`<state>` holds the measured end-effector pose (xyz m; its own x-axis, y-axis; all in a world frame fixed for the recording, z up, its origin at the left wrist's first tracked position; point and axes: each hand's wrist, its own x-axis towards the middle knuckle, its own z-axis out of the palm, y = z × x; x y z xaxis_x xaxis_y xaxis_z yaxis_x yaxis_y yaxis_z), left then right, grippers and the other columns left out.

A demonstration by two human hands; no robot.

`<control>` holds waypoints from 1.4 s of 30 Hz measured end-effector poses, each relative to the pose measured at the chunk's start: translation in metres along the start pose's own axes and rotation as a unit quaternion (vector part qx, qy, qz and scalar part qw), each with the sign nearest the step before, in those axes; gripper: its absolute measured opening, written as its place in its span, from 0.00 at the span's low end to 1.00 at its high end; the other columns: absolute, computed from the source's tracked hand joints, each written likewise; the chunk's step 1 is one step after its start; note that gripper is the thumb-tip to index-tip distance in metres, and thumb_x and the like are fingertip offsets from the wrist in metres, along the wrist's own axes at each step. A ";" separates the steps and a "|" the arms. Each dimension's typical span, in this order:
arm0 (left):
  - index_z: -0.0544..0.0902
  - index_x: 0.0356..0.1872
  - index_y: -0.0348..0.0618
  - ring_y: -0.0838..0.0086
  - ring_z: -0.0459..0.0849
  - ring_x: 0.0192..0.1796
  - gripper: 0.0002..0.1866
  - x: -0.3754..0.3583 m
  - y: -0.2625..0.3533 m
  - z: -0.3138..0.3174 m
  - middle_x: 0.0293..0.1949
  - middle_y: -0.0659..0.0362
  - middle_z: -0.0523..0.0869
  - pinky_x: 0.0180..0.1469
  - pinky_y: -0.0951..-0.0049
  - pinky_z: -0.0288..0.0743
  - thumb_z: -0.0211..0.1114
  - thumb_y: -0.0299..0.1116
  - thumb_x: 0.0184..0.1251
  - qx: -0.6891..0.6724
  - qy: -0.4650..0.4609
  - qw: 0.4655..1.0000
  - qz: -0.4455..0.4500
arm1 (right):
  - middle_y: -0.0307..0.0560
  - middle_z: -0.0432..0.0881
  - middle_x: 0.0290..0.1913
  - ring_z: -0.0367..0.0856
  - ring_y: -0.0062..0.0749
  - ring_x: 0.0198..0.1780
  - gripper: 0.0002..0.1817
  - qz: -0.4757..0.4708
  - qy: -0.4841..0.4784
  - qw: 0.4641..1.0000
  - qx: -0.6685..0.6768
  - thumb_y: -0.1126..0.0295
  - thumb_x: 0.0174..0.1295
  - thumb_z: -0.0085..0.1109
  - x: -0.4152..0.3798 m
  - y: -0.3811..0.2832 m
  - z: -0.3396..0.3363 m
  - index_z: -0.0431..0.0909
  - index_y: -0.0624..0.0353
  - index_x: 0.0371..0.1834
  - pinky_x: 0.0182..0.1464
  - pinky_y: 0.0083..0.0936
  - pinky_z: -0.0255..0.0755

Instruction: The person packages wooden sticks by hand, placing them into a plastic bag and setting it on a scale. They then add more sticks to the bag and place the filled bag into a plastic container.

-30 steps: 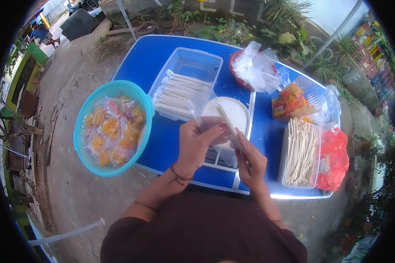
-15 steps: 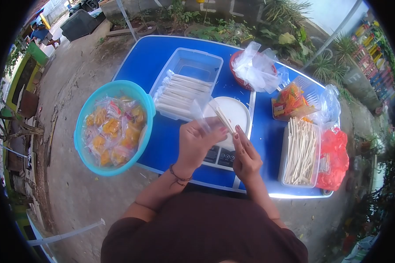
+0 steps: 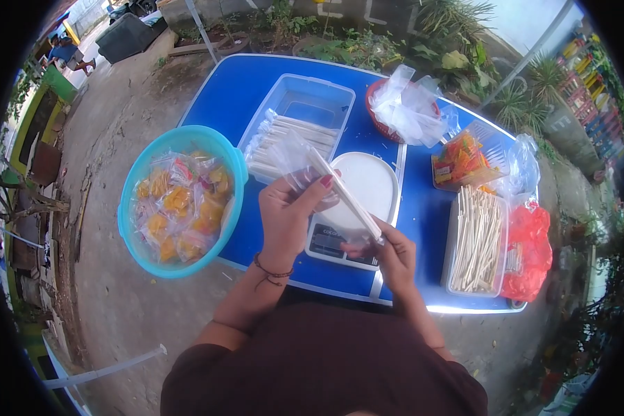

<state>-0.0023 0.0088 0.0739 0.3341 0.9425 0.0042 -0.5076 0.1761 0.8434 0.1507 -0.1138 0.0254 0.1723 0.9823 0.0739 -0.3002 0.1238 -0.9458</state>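
Note:
A slim bundle of pale wooden sticks (image 3: pixel 348 197) slants between my two hands above a white kitchen scale (image 3: pixel 374 173). My left hand (image 3: pixel 286 211) grips a clear plastic bag (image 3: pixel 288 151) by the upper end of the bundle, its thumb against the film. The bag's film appears to lie along the sticks. At the lower end, my right hand (image 3: pixel 397 258) pinches the bundle's tip. Behind my left hand, a clear plastic tub (image 3: pixel 312 84) holds several bagged stick bundles (image 3: pixel 295 132). Loose sticks (image 3: pixel 477 239) fill another box to the right.
A turquoise basin (image 3: pixel 239 177) of bagged orange snacks stands left. On the blue table (image 3: pixel 229 87) are a red basket (image 3: pixel 379 119) with plastic bags, a clear container of orange packets (image 3: pixel 464 158) and a red plastic bag (image 3: pixel 527 253). A person (image 3: pixel 66 54) sits far off.
The sticks now lie along the bag, where before they were held at its side. My left hand has moved left, and my right hand has shifted down to the lower end.

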 end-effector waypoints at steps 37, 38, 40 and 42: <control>0.73 0.57 0.29 0.57 0.83 0.57 0.19 0.016 0.014 0.003 0.54 0.40 0.82 0.61 0.64 0.78 0.59 0.27 0.68 0.016 -0.102 0.983 0.150 | 0.68 0.83 0.46 0.88 0.53 0.41 0.17 0.041 -0.034 0.995 0.085 0.76 0.71 0.48 -0.004 -0.023 -0.007 0.71 0.78 0.59 0.36 0.36 0.87; 0.73 0.56 0.29 0.59 0.83 0.57 0.18 0.018 0.020 -0.004 0.54 0.41 0.82 0.61 0.65 0.77 0.59 0.24 0.66 0.046 -0.139 0.977 0.154 | 0.69 0.83 0.46 0.88 0.54 0.40 0.17 0.051 -0.040 0.993 0.101 0.76 0.71 0.48 -0.004 -0.026 -0.010 0.70 0.78 0.58 0.35 0.36 0.87; 0.75 0.53 0.30 0.62 0.83 0.58 0.16 0.022 0.028 -0.011 0.54 0.42 0.82 0.61 0.67 0.77 0.59 0.20 0.63 0.111 -0.178 0.964 0.161 | 0.70 0.82 0.46 0.88 0.54 0.38 0.18 0.068 -0.047 0.988 0.128 0.76 0.70 0.48 -0.005 -0.028 -0.015 0.71 0.79 0.58 0.33 0.36 0.87; 0.76 0.50 0.32 0.65 0.82 0.59 0.15 0.023 0.036 -0.013 0.53 0.42 0.83 0.60 0.69 0.76 0.60 0.16 0.61 0.181 -0.184 0.952 0.168 | 0.71 0.82 0.45 0.88 0.55 0.37 0.18 0.078 -0.049 0.984 0.151 0.76 0.69 0.48 -0.006 -0.030 -0.020 0.71 0.79 0.57 0.32 0.36 0.87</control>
<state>-0.0232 0.0411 0.0969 0.4900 0.7537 0.4379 -0.3511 -0.2892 0.8906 0.1775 -0.1264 0.0470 0.0144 0.9997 -0.0208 -0.5837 -0.0085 -0.8119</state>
